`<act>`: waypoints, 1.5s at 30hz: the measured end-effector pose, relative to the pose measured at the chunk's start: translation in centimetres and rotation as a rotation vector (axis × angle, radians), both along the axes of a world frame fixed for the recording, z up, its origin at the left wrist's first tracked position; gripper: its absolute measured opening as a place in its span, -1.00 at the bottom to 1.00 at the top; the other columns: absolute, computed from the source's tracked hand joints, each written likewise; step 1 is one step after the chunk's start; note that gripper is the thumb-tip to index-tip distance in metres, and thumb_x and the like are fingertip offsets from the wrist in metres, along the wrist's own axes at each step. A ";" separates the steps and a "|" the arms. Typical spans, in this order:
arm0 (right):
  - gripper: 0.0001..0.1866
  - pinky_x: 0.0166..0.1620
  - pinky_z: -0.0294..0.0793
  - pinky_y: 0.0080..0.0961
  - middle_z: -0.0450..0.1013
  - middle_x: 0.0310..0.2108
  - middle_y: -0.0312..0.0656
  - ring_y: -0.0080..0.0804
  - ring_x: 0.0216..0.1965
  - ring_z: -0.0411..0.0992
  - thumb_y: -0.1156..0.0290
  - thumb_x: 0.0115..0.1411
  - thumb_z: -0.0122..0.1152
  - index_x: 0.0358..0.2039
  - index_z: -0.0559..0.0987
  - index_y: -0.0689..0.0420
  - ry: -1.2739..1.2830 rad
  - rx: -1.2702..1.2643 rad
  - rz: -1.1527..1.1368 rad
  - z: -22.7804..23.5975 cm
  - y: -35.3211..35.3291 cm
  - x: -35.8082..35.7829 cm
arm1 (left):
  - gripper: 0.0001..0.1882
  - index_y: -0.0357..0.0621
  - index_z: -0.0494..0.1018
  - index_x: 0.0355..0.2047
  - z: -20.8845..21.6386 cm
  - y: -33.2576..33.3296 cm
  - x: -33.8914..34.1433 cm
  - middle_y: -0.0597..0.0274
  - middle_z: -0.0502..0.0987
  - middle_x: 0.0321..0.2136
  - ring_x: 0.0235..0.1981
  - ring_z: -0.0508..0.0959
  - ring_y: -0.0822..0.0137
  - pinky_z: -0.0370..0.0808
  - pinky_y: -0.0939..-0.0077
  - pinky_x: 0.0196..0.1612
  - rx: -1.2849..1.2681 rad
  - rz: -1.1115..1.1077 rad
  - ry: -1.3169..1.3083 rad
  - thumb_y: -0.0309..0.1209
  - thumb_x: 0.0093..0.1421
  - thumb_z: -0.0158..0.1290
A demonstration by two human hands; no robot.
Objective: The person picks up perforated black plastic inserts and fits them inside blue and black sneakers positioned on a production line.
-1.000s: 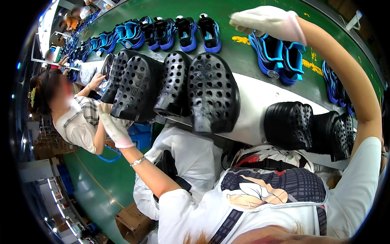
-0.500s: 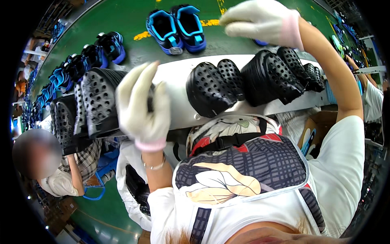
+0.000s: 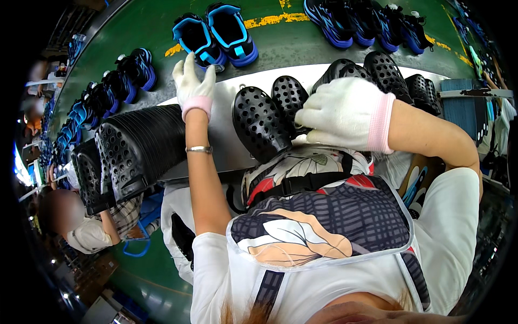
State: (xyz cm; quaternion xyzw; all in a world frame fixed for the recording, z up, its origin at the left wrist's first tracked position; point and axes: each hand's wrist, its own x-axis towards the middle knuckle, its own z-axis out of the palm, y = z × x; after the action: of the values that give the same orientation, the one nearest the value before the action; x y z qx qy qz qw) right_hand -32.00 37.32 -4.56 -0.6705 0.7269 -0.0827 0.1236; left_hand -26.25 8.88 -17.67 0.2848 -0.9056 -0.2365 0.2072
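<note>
My left hand [image 3: 194,85], in a white glove with a pink cuff, reaches forward with its fingers spread and empty. It is just short of a pair of black-and-blue sneakers [image 3: 233,40] standing at the far edge of the white table. My right hand [image 3: 345,116], gloved alike, is lowered at the heel end of a black perforated shoe-shaped shell [image 3: 287,100]. Its fingers curl there and partly hide that end. A second perforated shell [image 3: 259,120] lies beside it, to the left.
A nested stack of black perforated shells [image 3: 145,146] stands at the left, and further shells [image 3: 388,75] lie right of my right hand. Rows of sneakers [image 3: 372,24] line the green floor [image 3: 162,275] area beyond. A person [image 3: 89,232] sits at the left.
My left hand has moved forward, toward the sneakers. My right hand has come down from above the far table edge to the perforated shells. The view has shifted, showing more sneakers at the right.
</note>
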 end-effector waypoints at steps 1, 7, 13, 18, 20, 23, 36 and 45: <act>-0.74 -0.34 0.48 -0.32 0.45 -0.49 -0.23 -0.25 -0.40 0.47 0.15 0.12 0.18 -0.37 0.52 0.09 -0.002 0.033 0.000 -0.1 0.0 0.0 | -0.41 0.07 0.36 0.14 -0.5 -0.3 -0.7 0.01 0.24 0.18 0.12 0.38 0.02 0.37 0.25 0.12 0.047 0.015 -0.039 -0.13 0.09 0.14; -0.77 -0.36 0.45 -0.33 0.39 -0.54 -0.25 -0.28 -0.45 0.43 0.22 0.01 0.22 -0.44 0.48 0.09 0.023 -0.020 0.033 0.1 -0.4 0.6 | -0.57 -0.01 0.51 -0.10 -4.0 -5.3 -2.6 -0.06 0.36 0.07 0.06 0.41 0.02 0.35 0.33 0.11 0.272 -0.040 0.004 -0.15 0.02 0.21; -0.77 -0.38 0.44 -0.33 0.38 -0.55 -0.24 -0.27 -0.46 0.43 0.23 0.01 0.24 -0.44 0.48 0.09 -0.030 -0.042 -0.005 -0.8 0.1 -0.9 | -0.68 -0.11 0.58 -0.40 -2.2 -3.2 -5.5 -0.05 0.47 -0.18 -0.12 0.46 -0.02 0.41 0.28 -0.04 0.099 -0.219 -0.109 -0.12 0.02 0.22; -0.78 -0.38 0.44 -0.33 0.39 -0.54 -0.24 -0.27 -0.45 0.43 0.23 0.02 0.23 -0.44 0.48 0.10 -0.034 0.020 -0.026 -0.6 -0.4 -1.1 | -0.62 -0.03 0.62 -0.34 -2.1 1.4 -8.6 -0.01 0.44 -0.20 -0.21 0.50 0.03 0.45 0.31 -0.10 0.158 -0.314 -0.130 -0.01 0.00 0.22; -0.78 -0.37 0.44 -0.33 0.39 -0.54 -0.24 -0.26 -0.45 0.43 0.23 0.02 0.23 -0.44 0.48 0.10 -0.043 0.022 -0.026 -0.8 -0.3 -0.9 | -0.56 0.02 0.63 -0.30 -0.9 2.8 -9.8 -0.01 0.39 -0.11 -0.18 0.50 0.04 0.46 0.34 -0.06 0.175 -0.351 -0.210 0.07 0.00 0.17; -0.78 -0.36 0.45 -0.33 0.39 -0.53 -0.24 -0.26 -0.45 0.44 0.22 0.04 0.22 -0.44 0.48 0.10 -0.024 0.049 -0.036 -0.5 -0.2 -0.8 | -0.52 0.00 0.62 -0.22 -0.2 3.5 -10.4 -0.04 0.37 -0.06 -0.14 0.49 0.05 0.44 0.34 -0.03 0.227 -0.383 -0.239 0.07 0.01 0.15; -0.75 -0.35 0.48 -0.35 0.42 -0.49 -0.22 -0.27 -0.40 0.46 0.21 0.03 0.22 -0.40 0.50 0.12 0.083 0.112 -0.038 0.1 -1.2 -0.3 | -0.58 -0.12 0.52 -0.03 2.2 2.0 -5.0 0.07 0.52 -0.11 -0.16 0.58 0.30 0.45 0.50 -0.02 0.583 -0.383 0.122 -0.15 0.19 0.06; -0.75 -0.28 0.47 -0.33 0.45 -0.48 -0.18 -0.22 -0.36 0.48 0.20 0.12 0.16 -0.45 0.48 0.14 0.034 0.084 0.014 1.7 -2.8 0.8 | -0.73 -0.19 0.57 -0.19 8.6 5.8 8.4 0.11 0.57 -0.28 -0.35 0.57 0.27 0.50 0.50 -0.25 0.156 -0.461 0.274 -0.43 0.07 0.20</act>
State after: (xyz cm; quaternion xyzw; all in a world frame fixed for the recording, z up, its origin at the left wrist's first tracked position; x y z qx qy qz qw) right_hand -31.25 34.52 -2.88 -0.6710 0.7271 -0.0400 0.1397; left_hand -17.90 14.64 -9.06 0.0517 -0.8890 -0.3827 0.2459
